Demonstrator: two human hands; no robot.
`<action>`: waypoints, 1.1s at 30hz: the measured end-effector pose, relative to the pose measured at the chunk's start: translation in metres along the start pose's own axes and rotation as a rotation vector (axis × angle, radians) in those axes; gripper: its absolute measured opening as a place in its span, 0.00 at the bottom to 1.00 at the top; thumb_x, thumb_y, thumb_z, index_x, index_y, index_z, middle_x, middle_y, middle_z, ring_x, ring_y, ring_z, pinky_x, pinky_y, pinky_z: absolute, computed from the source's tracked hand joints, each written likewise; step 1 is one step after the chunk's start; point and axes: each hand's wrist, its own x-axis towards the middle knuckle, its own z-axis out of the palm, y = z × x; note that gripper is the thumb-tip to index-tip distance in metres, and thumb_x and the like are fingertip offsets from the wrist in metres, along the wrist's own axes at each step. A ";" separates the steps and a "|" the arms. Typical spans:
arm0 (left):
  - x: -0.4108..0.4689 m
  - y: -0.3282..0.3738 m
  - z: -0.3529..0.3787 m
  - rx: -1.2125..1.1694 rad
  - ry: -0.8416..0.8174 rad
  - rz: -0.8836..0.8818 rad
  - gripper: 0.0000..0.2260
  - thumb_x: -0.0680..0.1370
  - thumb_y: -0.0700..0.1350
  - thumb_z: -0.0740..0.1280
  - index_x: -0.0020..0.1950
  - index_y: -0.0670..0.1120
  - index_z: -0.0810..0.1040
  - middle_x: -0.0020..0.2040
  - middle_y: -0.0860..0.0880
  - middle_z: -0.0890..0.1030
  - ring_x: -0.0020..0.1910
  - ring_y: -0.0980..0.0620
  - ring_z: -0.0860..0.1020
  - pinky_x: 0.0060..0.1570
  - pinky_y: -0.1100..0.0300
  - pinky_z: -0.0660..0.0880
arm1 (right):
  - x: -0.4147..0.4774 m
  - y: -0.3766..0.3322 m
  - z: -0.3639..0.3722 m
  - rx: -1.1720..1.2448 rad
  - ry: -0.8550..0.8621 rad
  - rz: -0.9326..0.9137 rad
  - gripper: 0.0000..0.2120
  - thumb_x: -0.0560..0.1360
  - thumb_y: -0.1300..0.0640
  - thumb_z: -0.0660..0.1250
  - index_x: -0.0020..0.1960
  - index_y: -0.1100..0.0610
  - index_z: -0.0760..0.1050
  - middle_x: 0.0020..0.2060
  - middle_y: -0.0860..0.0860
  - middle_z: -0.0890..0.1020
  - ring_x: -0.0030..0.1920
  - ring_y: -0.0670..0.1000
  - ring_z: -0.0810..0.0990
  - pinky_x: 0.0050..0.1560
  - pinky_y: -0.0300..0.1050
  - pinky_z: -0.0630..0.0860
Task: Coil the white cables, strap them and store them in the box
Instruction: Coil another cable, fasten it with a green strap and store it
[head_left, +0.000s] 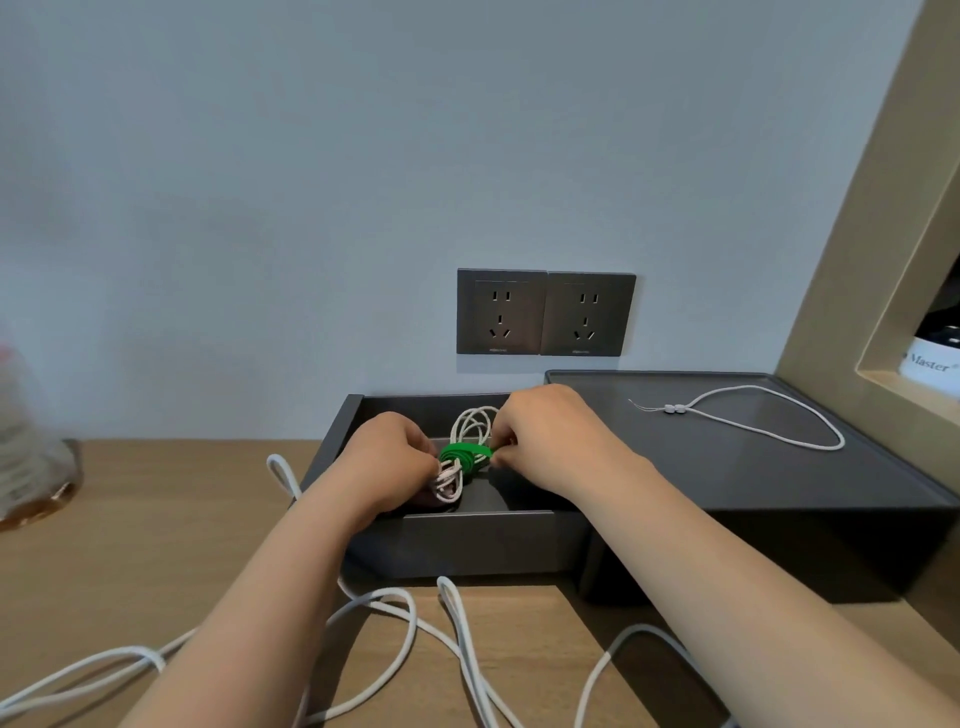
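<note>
Both hands inside the open box, working on a strapped cable coil.

The left hand (387, 457) grips the lower end of the coiled white cable (470, 423). The right hand (540, 431) pinches the free end of the green strap (460, 457), which is wound round the coil's middle. The coil is within the walls of the dark grey box (467, 540); contact with the box floor cannot be confirmed. Loose white cables (405, 618) lie on the table (156, 545) just in front of the box. The lid (727, 483) lies just right of the box and carries a thin white cord (753, 415). Two wall sockets (545, 312) are behind the box.
</note>
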 end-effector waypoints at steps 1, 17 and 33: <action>-0.001 0.000 -0.002 -0.063 -0.004 -0.014 0.08 0.75 0.34 0.67 0.40 0.46 0.81 0.41 0.47 0.83 0.38 0.53 0.81 0.33 0.66 0.75 | -0.001 0.000 -0.001 0.023 0.017 -0.006 0.08 0.77 0.51 0.68 0.52 0.50 0.84 0.45 0.50 0.84 0.48 0.53 0.79 0.59 0.47 0.73; -0.005 0.013 -0.011 -0.742 -0.142 -0.032 0.07 0.77 0.28 0.62 0.45 0.35 0.80 0.34 0.42 0.84 0.31 0.53 0.83 0.30 0.65 0.78 | -0.008 0.004 -0.005 0.384 0.196 0.010 0.07 0.76 0.51 0.70 0.51 0.49 0.85 0.40 0.47 0.84 0.40 0.47 0.75 0.34 0.38 0.64; -0.006 0.012 -0.019 -0.687 -0.211 0.004 0.10 0.80 0.45 0.65 0.45 0.40 0.80 0.30 0.50 0.80 0.27 0.58 0.77 0.40 0.61 0.77 | -0.008 0.004 -0.005 0.567 0.284 -0.056 0.05 0.75 0.54 0.71 0.49 0.50 0.85 0.39 0.46 0.84 0.42 0.45 0.80 0.48 0.49 0.78</action>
